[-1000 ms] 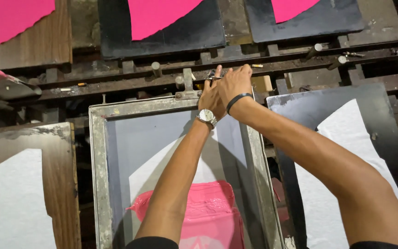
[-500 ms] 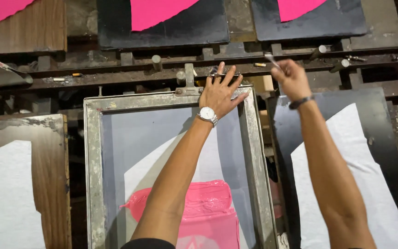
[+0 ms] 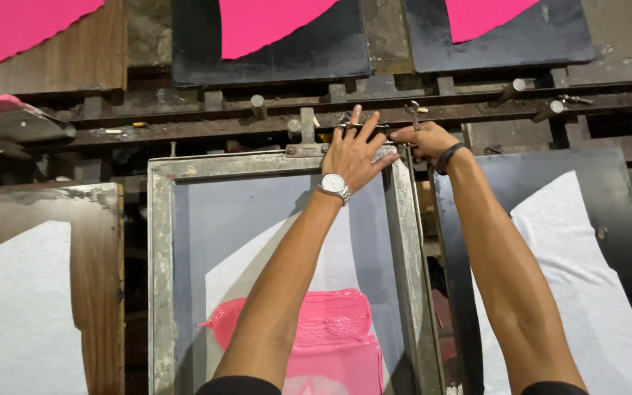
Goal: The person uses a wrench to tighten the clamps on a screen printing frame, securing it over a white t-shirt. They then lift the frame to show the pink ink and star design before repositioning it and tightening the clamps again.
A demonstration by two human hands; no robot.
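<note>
The rectangular grey metal screen-printing frame (image 3: 161,278) lies flat at the centre of the bench, its far rail up against the dark, rusted steel rail (image 3: 184,132) that runs across the bench. At the frame's far right corner sits a small metal clamp fitting (image 3: 374,130), and both hands are on it.

The left hand (image 3: 356,150), with a silver wristwatch (image 3: 334,184) on its wrist, lies palm down over the corner with its fingers spread wide, the fingertips touching the fitting and the rail. The right hand (image 3: 422,140), with a dark band (image 3: 448,155) on its wrist, is just beside it, its fingers curled narrowly about a small metal part of the fitting; whether it truly grips that part cannot be told.

Inside the frame, the grey mesh carries a thick pool of pink ink (image 3: 330,329) at the near end, partly covered by the left forearm.

To the left lies a brown wooden board (image 3: 104,292) bearing white fabric (image 3: 16,314). To the right lies a black board (image 3: 623,241), also bearing white fabric (image 3: 579,271). Beyond the rail, more boards carry pink fabric pieces (image 3: 272,22).
</note>
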